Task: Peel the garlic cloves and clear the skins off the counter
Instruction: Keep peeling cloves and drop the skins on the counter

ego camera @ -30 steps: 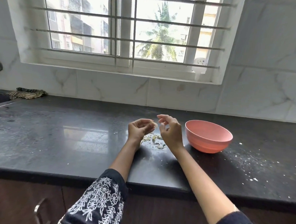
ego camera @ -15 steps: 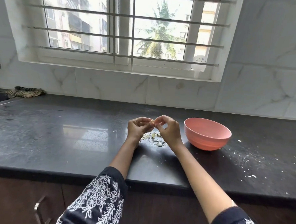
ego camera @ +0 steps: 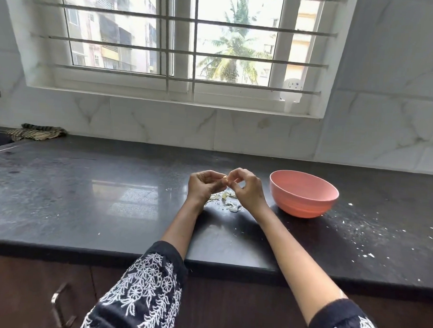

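Black polished stone counter (ego camera: 88, 202), glossy enough to mirror the window, with dusty smears at the left and white crumbs (ego camera: 364, 236) scattered at the right. Both hands are raised just above it, fingertips meeting. Left hand (ego camera: 201, 188) has its fingers curled inward and pinches a small pale garlic clove (ego camera: 225, 177) at the tips. Right hand (ego camera: 246, 190) pinches the same clove from the other side between thumb and forefinger, its other fingers bent. The clove is mostly hidden by the fingers, so I cannot tell how much skin is on it. Directly below the hands, a loose pile of thin papery off-white garlic skins (ego camera: 227, 202) lies on the counter, curled and flaky. Round salmon-pink plastic bowl (ego camera: 304, 193), smooth and matte, sits upright just to the right of the right hand, not touching it; its inside is not visible from this angle. Crumpled striped brown cloth (ego camera: 36, 132) lies at the far left edge against the white marble-pattern tiled wall (ego camera: 162, 126). Sleeves are dark fabric with white floral embroidery (ego camera: 144, 285). Dark wood cabinet front below has a metal handle (ego camera: 60, 303).
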`<state>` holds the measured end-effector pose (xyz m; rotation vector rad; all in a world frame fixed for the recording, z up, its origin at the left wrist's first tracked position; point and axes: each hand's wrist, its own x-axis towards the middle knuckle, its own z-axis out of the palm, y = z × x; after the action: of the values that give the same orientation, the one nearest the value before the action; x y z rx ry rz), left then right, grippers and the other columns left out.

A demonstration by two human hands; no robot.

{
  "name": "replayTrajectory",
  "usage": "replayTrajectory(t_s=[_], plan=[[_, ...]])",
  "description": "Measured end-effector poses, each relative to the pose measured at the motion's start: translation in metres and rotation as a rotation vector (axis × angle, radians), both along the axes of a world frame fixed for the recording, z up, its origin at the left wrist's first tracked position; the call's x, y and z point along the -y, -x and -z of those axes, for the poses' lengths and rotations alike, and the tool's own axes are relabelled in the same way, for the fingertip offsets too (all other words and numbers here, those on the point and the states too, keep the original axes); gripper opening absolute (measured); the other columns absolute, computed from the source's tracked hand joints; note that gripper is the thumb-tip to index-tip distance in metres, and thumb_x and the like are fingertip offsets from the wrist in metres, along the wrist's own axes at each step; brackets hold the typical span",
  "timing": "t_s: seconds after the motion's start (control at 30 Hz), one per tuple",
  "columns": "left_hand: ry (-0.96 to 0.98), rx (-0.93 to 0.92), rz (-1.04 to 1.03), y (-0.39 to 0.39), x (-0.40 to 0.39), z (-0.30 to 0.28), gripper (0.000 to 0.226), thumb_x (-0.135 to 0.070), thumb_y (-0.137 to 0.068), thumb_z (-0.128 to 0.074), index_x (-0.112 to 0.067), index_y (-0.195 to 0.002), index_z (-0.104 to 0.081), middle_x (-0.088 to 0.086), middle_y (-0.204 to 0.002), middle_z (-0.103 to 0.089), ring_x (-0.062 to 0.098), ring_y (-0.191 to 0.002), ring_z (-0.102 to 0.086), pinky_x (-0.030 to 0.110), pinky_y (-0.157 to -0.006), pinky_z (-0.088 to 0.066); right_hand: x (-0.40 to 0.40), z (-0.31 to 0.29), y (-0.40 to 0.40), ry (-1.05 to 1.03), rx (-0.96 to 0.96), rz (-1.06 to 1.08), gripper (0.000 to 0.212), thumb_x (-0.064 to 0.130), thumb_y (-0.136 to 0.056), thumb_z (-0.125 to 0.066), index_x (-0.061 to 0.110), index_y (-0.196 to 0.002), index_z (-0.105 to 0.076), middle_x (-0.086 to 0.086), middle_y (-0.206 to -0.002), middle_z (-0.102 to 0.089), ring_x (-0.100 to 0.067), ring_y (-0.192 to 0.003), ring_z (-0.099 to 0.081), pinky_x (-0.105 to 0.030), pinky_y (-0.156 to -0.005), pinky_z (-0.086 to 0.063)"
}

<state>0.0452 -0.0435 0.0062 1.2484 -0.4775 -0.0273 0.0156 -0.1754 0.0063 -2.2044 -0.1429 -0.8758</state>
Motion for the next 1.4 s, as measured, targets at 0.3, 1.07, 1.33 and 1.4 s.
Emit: replayTrajectory(t_s=[0.3,1.07,1.33,1.4], plan=[[0.012,-0.013,0.015,0.003,0.001,0.0,0.013,0.011,-0.075,-0.067,-0.001,-0.075,-0.063,0.0,-0.059,-0.069,0.011,-0.058,-0.068,0.021,-0.063,-0.057,-0.003,-0.002,0.004,-0.058,-0.131,-0.045,0.01,0.019,-0.087,-0.064,0.012,-0.082,-0.058,0.003,-0.08,-0.06,-0.012,-0.074,-0.052,-0.023,-0.069,-0.04],[0.193,-0.203,0.039,-0.003,0.003,-0.002,0.004,-0.004,-0.086,-0.062,-0.005,-0.086,-0.065,0.002,-0.074,-0.072,0.011,-0.07,-0.068,0.02,-0.071,-0.057,-0.009,-0.007,0.011,-0.055,0.023,0.069,0.008,0.024,-0.079,-0.071,0.018,-0.079,-0.065,0.004,-0.073,-0.067,-0.012,-0.066,-0.061,-0.027,-0.066,-0.049],[0.016,-0.06,-0.023,-0.007,0.005,0.004,0.006,0.005,-0.084,-0.062,0.001,-0.082,-0.065,0.004,-0.066,-0.07,0.013,-0.062,-0.069,0.022,-0.067,-0.058,-0.009,-0.005,0.011,0.044,0.053,0.08,0.013,0.023,-0.084,-0.064,0.018,-0.094,-0.067,0.002,-0.078,-0.065,-0.013,-0.07,-0.058,-0.031,-0.068,-0.049],[-0.036,0.008,-0.05,-0.007,0.006,0.005,0.007,0.007,-0.081,-0.064,0.006,-0.087,-0.066,0.006,-0.07,-0.069,0.011,-0.063,-0.068,0.022,-0.067,-0.057,-0.01,-0.006,0.013,0.102,0.035,0.077,0.012,0.025,-0.084,-0.064,0.019,-0.094,-0.068,0.003,-0.082,-0.064,-0.011,-0.072,-0.055,-0.03,-0.068,-0.046]])
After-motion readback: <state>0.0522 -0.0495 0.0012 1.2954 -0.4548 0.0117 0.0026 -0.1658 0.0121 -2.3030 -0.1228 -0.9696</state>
